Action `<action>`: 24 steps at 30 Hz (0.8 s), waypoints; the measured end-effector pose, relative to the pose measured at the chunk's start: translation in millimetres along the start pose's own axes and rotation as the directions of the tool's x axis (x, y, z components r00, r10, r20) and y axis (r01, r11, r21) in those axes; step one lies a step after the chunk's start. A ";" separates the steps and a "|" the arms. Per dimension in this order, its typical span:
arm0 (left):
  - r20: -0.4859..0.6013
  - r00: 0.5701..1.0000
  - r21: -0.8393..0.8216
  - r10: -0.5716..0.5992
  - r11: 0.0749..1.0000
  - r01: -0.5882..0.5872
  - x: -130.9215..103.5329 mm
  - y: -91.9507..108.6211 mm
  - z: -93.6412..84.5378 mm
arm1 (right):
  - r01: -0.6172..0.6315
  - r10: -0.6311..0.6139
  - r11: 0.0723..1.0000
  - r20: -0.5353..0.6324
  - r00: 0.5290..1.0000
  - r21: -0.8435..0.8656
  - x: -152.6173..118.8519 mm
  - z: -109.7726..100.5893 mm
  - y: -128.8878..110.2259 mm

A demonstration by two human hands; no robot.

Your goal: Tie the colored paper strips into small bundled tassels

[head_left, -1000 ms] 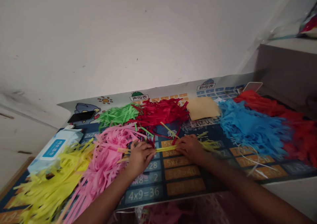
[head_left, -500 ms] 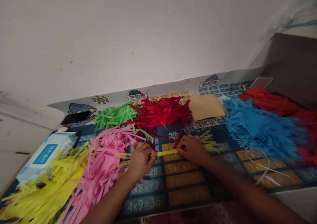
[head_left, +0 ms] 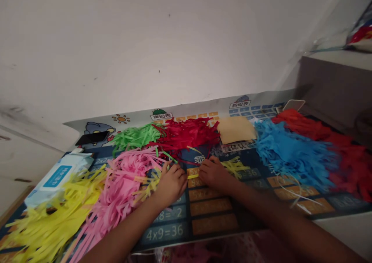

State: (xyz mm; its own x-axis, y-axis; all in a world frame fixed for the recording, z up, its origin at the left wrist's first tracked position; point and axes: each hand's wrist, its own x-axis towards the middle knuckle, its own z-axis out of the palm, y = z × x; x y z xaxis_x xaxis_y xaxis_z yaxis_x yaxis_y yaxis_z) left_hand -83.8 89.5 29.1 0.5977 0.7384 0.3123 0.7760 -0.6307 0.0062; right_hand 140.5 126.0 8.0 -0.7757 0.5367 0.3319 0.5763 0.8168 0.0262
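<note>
Closer together than half a second ago, the person's left hand and right hand leave less of the yellow strip showing between them, just below the centre of the frame. Both hands seem to pinch it with bent fingers, though the fingertips are partly hidden; fringe spreads out past each hand. Handling it well probably means a light, even grip and matched tension, since such thin material looks easy to crease, and keeping its loose fringe from tangling with the pink strips at lower left.

The bench has a printed top of sums, with green strips and red strips mid-frame and blue strips at right. Above, a marked, pale wall fills the dim upper frame.
</note>
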 end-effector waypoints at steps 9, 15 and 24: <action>-0.080 0.996 -0.010 -0.042 0.999 0.042 -4.4 2.3 7.2 | -0.071 0.072 0.997 -0.019 0.997 0.020 9.7 1.1 -24.1; -0.032 0.978 -0.167 -0.204 0.966 0.196 -16.7 -4.5 6.3 | -0.213 0.225 0.963 -0.055 0.973 0.167 -16.0 8.0 -2.7; 0.041 0.960 -0.160 -0.278 0.946 0.281 -8.3 -5.4 10.9 | -0.307 0.320 0.915 -0.010 0.947 0.261 -9.3 4.8 -3.0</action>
State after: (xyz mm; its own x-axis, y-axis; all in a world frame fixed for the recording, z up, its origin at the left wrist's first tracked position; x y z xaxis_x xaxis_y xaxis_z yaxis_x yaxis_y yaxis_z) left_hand -90.7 89.4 16.2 0.3664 0.8936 0.2594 0.8700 -0.4279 0.2451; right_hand 144.8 119.5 0.3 -0.5475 0.7679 0.3326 0.6984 0.6382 -0.3239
